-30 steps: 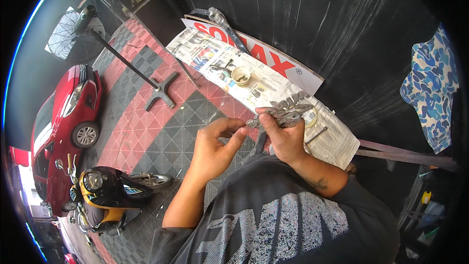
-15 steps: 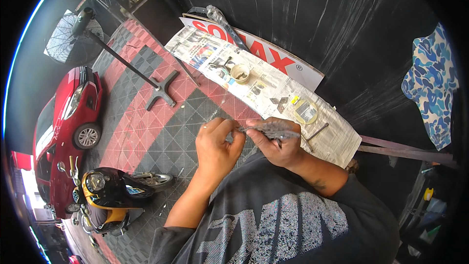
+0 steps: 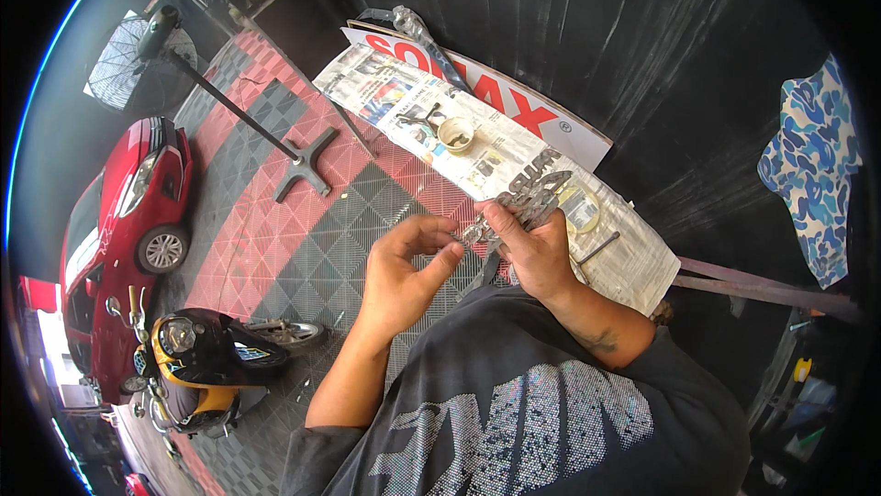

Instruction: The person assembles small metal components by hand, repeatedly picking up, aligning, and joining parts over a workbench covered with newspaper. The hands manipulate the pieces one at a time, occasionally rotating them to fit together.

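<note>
My right hand (image 3: 535, 253) grips a thin grey piece with an openwork, jagged outline (image 3: 528, 202), its thumb lying along the near side. The piece stands tilted at chest height in front of the newspaper-covered bench; its exact kind is unclear. A dark strip (image 3: 482, 278) hangs below it toward my shirt. Beside its left end, my left hand (image 3: 404, 262) has thumb and fingers apart. Whether a fingertip touches the piece cannot be made out. On the bench behind, a round yellowish container (image 3: 585, 212) is partly hidden by the piece, with a thin metal rod (image 3: 601, 246) lying nearby.
Newspaper (image 3: 633, 267) covers the narrow bench, which also holds a small round tub (image 3: 455, 135). A lettered board (image 3: 578, 140) leans behind it against the black wall. To the left are a pedestal fan (image 3: 298, 166), a red car (image 3: 115, 248) and a scooter (image 3: 197, 349). Blue camouflage cloth (image 3: 808, 175) hangs right.
My left fingers have come apart from a pinch at the piece's left end. The grey piece has turned in my right hand, so more of its cut-out face and a hanging dark strip show.
</note>
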Action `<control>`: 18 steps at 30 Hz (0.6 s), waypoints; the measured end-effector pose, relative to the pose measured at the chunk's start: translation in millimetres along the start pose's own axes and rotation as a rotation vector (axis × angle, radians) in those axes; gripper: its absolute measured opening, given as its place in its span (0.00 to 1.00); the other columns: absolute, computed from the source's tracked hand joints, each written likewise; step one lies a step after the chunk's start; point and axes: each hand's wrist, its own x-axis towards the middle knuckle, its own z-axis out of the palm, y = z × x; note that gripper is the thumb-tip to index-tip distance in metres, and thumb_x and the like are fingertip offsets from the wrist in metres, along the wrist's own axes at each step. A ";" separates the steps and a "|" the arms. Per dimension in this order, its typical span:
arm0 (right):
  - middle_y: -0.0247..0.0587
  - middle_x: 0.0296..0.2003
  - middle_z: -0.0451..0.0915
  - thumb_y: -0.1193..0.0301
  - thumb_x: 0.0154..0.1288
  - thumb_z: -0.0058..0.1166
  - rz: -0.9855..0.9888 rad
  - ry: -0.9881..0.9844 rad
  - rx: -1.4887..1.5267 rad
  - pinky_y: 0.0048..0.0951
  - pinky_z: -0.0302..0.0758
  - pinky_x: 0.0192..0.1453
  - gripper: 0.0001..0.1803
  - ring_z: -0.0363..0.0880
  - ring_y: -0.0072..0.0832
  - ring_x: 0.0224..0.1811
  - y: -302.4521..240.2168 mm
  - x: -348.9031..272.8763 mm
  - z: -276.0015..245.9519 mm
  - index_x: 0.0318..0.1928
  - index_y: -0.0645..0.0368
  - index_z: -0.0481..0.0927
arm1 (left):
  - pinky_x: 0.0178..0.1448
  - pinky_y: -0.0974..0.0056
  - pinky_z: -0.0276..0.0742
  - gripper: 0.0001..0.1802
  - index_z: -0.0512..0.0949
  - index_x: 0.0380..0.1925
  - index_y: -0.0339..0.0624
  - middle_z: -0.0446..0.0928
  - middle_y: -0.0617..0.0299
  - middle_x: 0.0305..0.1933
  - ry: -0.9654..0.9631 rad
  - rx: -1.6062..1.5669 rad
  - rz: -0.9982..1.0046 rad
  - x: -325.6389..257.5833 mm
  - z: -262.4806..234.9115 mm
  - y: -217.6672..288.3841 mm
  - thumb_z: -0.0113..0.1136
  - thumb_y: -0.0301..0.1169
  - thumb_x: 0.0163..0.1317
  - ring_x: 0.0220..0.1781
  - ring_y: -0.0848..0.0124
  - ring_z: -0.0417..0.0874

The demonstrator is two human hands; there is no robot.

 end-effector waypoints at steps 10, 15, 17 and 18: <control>0.29 0.38 0.88 0.71 0.82 0.66 -0.009 -0.027 -0.030 0.20 0.64 0.28 0.07 0.72 0.09 0.27 3.1 -1.5 -0.5 0.51 0.63 0.90 | 0.52 0.63 0.86 0.13 0.90 0.50 0.33 0.92 0.56 0.42 -0.026 -0.060 -0.002 4.6 3.3 -7.4 0.70 0.33 0.78 0.44 0.71 0.91; 0.30 0.40 0.90 0.72 0.83 0.64 0.042 -0.143 -0.105 0.23 0.81 0.46 0.07 0.84 0.14 0.42 0.0 -4.0 -7.1 0.48 0.64 0.90 | 0.46 0.69 0.80 0.09 0.88 0.44 0.32 0.88 0.64 0.37 -0.129 0.013 0.001 9.2 5.7 -7.5 0.74 0.30 0.76 0.40 0.78 0.85; 0.29 0.40 0.90 0.71 0.83 0.64 0.088 -0.211 -0.153 0.23 0.80 0.45 0.07 0.83 0.13 0.41 -3.6 -3.2 -12.8 0.48 0.63 0.90 | 0.44 0.69 0.79 0.10 0.88 0.42 0.32 0.87 0.66 0.36 -0.166 0.043 -0.041 9.4 3.3 -11.0 0.74 0.30 0.76 0.38 0.78 0.84; 0.28 0.40 0.89 0.71 0.84 0.64 0.099 -0.244 -0.182 0.22 0.80 0.44 0.07 0.83 0.13 0.41 -4.3 -1.6 -15.7 0.48 0.62 0.90 | 0.44 0.69 0.79 0.10 0.88 0.41 0.32 0.87 0.66 0.35 -0.175 0.063 -0.090 8.5 2.7 -11.2 0.74 0.31 0.77 0.38 0.78 0.84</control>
